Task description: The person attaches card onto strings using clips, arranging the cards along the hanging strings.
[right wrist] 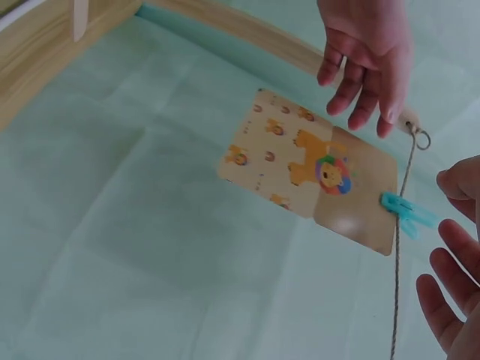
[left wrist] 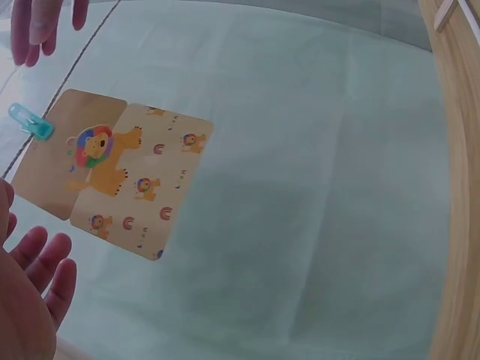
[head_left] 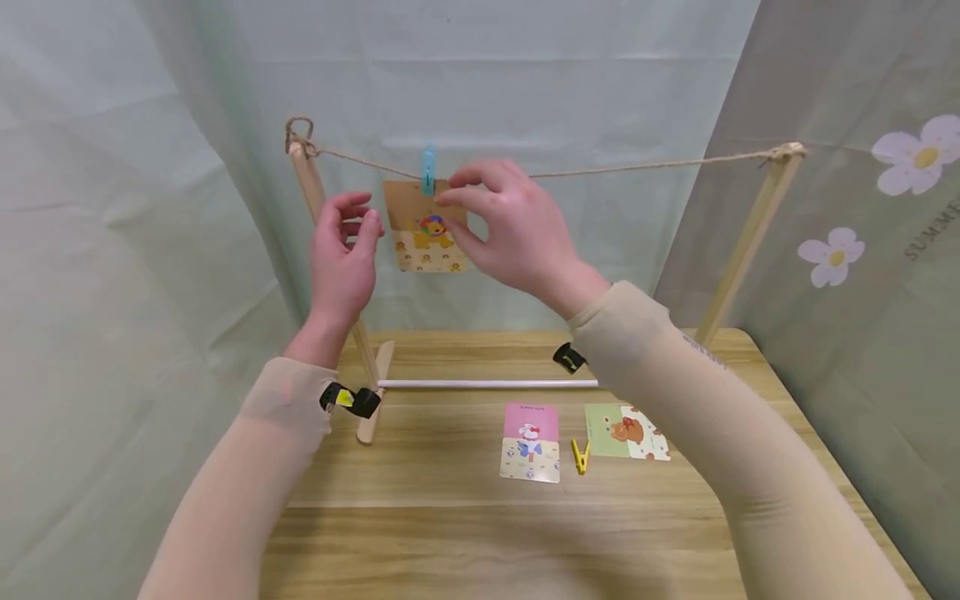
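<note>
**Lion card pegged on the string, both hands just off it**

From the head view we see the whole wooden frame point(head_left: 738, 250) standing on the table point(head_left: 450, 533), its string point(head_left: 637, 167) crossing the upper middle of the frame. The wrist views lose all that and show only pale green cloth behind, but they give the card's print plainly.

Our left hand point(head_left: 341, 250), left of centre, has its fingers apart and loosely bent, holding nothing, just beside the card's left edge. Our right hand point(head_left: 510, 225) hovers at the card's right, fingers spread near the peg; the right wrist view shows them clear of it.

The lion card point(head_left: 425, 227) hangs from the string, brown at the top with a rainbow-maned lion, cream with small lions below.

Low on the table lie a pink card point(head_left: 531, 442) and a green card point(head_left: 626, 431), well apart from the hands.

The blue peg point(head_left: 428, 169) clamps the lion card's top edge to the string; a yellow peg point(head_left: 580, 456) lies between the two flat cards.
</note>
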`<state>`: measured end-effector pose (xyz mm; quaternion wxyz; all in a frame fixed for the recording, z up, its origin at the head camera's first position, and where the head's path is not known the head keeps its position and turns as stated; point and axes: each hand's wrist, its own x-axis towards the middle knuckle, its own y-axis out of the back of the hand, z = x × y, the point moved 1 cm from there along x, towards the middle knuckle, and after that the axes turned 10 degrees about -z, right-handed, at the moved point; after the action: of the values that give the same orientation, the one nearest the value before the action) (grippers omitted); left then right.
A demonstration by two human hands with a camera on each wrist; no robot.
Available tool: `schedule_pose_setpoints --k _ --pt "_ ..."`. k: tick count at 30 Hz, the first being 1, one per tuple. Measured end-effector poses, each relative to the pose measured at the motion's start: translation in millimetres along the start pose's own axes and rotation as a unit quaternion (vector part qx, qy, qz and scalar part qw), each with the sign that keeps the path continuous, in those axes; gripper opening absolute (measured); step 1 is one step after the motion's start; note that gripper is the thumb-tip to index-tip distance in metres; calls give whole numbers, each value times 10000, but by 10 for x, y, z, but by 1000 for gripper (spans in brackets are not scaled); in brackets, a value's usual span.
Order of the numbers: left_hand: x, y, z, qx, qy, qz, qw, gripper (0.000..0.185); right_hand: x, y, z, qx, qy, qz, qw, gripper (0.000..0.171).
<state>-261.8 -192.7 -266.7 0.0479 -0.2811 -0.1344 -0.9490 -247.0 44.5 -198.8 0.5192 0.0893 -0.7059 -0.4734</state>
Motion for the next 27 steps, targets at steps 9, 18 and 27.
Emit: schedule_pose_setpoints --k 9,18,27 --pt "-93 39 -119 -153 70 -8 9999 36 -208 -121 -6 242 -17 -25 9997 18" --pt "-262 -26 -206 -351 166 -19 9992 34 -439 -260 42 436 -27 144 9989 20" --pt "-470 -122 -388 -775 352 -303 9959 36 -732 -462 102 706 -322 36 9970 19"
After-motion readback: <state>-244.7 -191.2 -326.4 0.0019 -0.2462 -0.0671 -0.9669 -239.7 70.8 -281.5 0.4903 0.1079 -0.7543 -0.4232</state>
